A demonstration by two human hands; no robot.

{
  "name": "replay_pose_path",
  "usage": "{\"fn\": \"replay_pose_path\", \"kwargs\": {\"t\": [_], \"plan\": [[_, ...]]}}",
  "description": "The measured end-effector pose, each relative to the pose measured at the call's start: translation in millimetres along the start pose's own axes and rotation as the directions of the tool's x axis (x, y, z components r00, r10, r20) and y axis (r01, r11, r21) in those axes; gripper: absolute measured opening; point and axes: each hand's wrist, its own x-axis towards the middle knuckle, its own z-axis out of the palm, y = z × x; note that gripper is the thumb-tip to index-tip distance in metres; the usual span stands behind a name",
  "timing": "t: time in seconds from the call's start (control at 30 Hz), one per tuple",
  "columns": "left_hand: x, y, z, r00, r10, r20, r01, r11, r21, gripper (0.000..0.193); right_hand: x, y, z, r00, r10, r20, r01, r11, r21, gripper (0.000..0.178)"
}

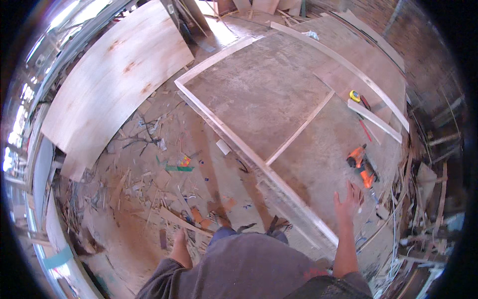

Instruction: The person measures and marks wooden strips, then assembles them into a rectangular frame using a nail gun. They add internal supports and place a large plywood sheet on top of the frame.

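My right hand (pixel 347 202) reaches out over the right side of the work surface, fingers spread and nothing in them. Just beyond its fingertips lies an orange and black nail gun (pixel 362 167), with a hose fitting at its near end. The hand looks close to the gun but apart from it. My left hand (pixel 180 238) hangs low beside my body over the littered floor, its fingers too foreshortened to read. A frame of pale wood strips (pixel 224 122) lies on the brown board surface (pixel 244 84), with a crosspiece (pixel 301 127) running across it.
Past the nail gun are a yellow tape measure (pixel 354 95), a short loose wood strip (pixel 374 121) and a thin red stick (pixel 365 130). A large plywood sheet (pixel 124 74) leans at the left. Scraps and offcuts (pixel 184 162) cover the floor; wood debris (pixel 423 199) lines the right.
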Motion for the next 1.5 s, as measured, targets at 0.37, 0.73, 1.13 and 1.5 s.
{"fn": "replay_pose_path", "kwargs": {"t": [0.37,0.73,1.13,1.5], "plan": [[134,-52,-131,0.955,0.241,0.173,-0.211,0.962,-0.174,0.058,27,-427,25,0.955,-0.268,-0.126,0.290,0.759,0.583,0.015],[228,-14,-208,0.988,0.047,0.149,0.055,0.788,-0.613,0.054,213,-664,135,0.902,-0.402,-0.158,0.409,0.678,0.611,0.017],[361,58,-409,0.981,-0.026,0.192,0.108,0.897,-0.430,0.042,439,-1122,162,0.505,-0.688,-0.521,0.728,0.015,0.686,0.012],[719,276,-678,0.932,0.255,0.257,-0.225,0.964,-0.142,0.033,526,-1094,313,0.707,-0.694,0.134,0.508,0.630,0.587,0.013]]}}
